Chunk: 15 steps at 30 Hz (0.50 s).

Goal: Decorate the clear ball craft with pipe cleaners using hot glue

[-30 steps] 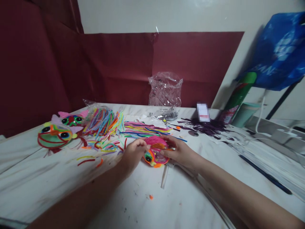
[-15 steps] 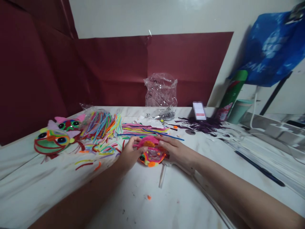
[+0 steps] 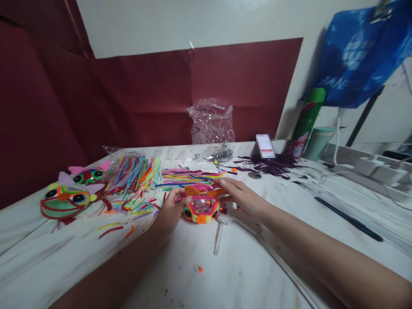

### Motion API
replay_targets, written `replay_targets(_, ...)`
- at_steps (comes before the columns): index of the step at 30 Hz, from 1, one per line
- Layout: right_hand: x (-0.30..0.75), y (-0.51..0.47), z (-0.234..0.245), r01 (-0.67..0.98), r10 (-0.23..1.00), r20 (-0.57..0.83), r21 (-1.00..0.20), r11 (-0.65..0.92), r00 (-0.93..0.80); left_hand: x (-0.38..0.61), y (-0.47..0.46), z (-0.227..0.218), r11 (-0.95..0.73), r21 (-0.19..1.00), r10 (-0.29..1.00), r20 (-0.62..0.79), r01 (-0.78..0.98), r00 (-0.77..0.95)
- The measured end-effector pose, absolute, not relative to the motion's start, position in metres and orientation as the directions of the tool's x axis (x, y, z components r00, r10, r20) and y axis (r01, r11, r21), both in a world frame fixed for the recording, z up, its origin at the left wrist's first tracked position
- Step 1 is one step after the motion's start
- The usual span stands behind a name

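A small fish-like craft [image 3: 202, 207] of pink, orange and yellow pipe cleaners, with two black googly eyes and a clear middle, rests upright on the table. My left hand [image 3: 174, 208] grips its left side, thumb in front. At its upper right, my right hand [image 3: 243, 197] has bent fingers around the end of an orange pipe-cleaner piece [image 3: 206, 191]; the exact contact is partly hidden. Under the right hand lies a pale tool with a small red light, perhaps a glue gun [image 3: 227, 219], partly covered by the wrist.
Two similar crafts, one green-bellied [image 3: 64, 206] and one pink-eared [image 3: 88, 175], sit at left. Loose pipe cleaners [image 3: 135, 174] spread behind my hands. Purple strips [image 3: 273, 165], a phone-like white rectangle [image 3: 265, 146], a dark pen-like stick [image 3: 347, 219] and a power strip [image 3: 376, 169] are at right.
The craft has turned to show both eyes toward me, and its orange top piece now spreads wider. My right fingers have lifted slightly off its top toward the right. The view has shifted slightly.
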State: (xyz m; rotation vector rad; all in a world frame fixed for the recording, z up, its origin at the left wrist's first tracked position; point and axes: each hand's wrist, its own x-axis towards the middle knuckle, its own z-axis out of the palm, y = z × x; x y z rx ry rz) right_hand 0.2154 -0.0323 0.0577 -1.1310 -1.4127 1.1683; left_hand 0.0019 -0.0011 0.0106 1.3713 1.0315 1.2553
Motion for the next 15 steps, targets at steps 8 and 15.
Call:
replay_targets(8, 0.199, -0.039, 0.048, 0.033, 0.977, 0.053, -0.998, 0.061, -0.206, 0.005, -0.006, 0.014, -0.078, 0.990, 0.993, 0.088, -0.119, 0.082)
replay_targets(15, 0.203, -0.035, 0.045, 0.031, 0.954, 0.092, -0.994, 0.105, -0.285, 0.004, -0.006, 0.013, 0.006, 0.981, 0.988, 0.024, -0.192, 0.155)
